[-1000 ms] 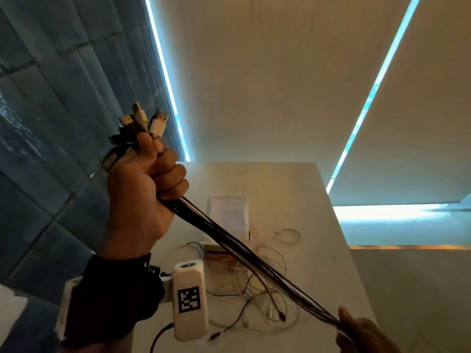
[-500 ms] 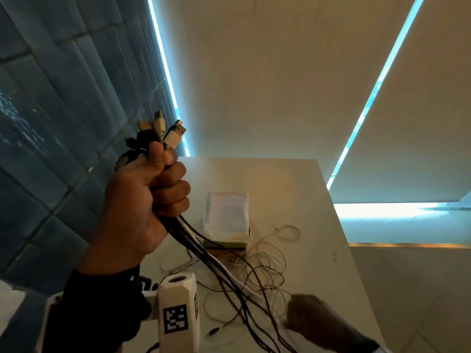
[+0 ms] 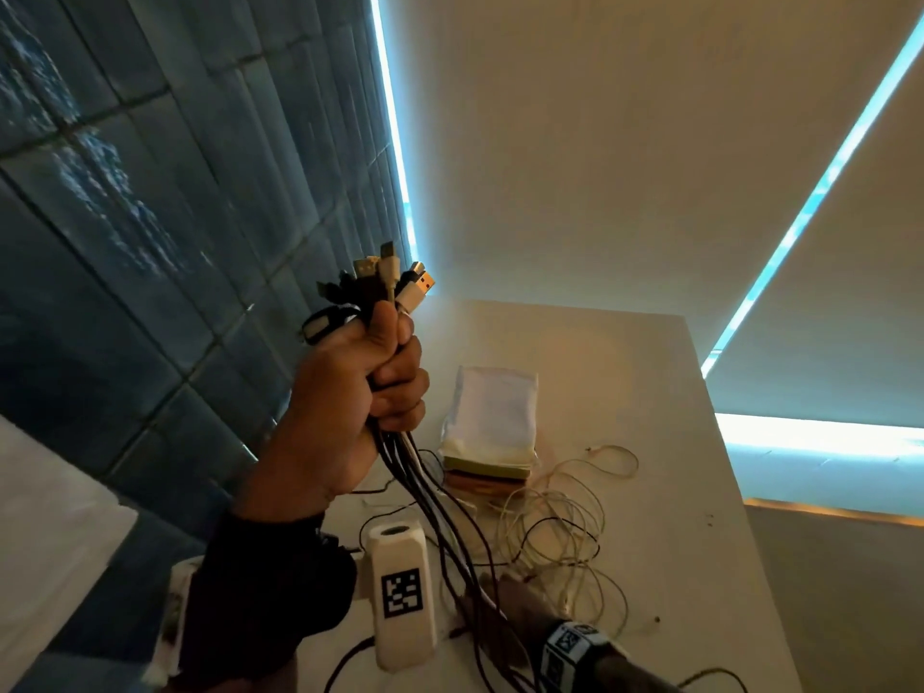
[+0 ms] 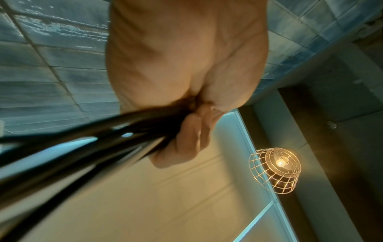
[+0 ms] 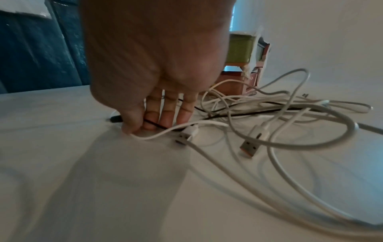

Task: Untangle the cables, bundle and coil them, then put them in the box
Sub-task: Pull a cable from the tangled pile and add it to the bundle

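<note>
The right hand (image 5: 153,65) has come down to the table (image 3: 650,372), its fingers (image 5: 165,114) pinching a black cable (image 5: 238,114), while the left hand (image 3: 350,407) stays clamped on the bundle (image 3: 430,502), keeping the plugs (image 3: 395,277) together above its fingers.

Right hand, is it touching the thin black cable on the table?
Touching: the right wrist view shows the right hand pinching the thin black cable on the table.

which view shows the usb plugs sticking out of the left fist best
The head view: the USB plugs fan out above the left hand, sharp against the wall. The left wrist view shows only blurred cables leaving the fist; the right wrist view shows other plugs on the table.
</note>
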A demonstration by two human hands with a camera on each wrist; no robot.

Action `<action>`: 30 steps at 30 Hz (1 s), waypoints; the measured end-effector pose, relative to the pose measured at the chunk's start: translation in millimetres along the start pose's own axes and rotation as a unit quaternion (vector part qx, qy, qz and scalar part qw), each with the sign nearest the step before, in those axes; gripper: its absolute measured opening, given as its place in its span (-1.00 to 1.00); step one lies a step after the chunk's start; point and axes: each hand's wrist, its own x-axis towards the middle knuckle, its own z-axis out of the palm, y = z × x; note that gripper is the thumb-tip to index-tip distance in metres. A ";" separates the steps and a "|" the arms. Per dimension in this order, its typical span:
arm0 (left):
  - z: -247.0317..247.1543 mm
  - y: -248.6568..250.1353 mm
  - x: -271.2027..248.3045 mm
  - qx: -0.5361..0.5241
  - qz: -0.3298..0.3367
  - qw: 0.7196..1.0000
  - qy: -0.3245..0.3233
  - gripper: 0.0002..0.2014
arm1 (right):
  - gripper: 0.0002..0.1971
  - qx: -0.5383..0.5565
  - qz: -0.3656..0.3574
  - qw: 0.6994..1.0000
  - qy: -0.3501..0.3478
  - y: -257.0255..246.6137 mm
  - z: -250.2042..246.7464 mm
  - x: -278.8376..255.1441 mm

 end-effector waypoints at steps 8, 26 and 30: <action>0.3 -11.7 9.1 0.023 0.012 0.998 0.049 -0.73 | -0.72 0.194 -0.047 0.937 0.288 -1.6 -58.0 -20.0; 37.5 -32.0 16.8 0.200 0.020 0.979 0.043 -0.71 | -0.77 0.458 -0.288 0.738 0.404 -101.5 -200.4 -123.1; 37.8 -36.7 14.7 0.221 0.056 0.969 0.097 -0.78 | -0.72 0.434 -0.283 0.763 0.387 -101.3 -198.8 -124.0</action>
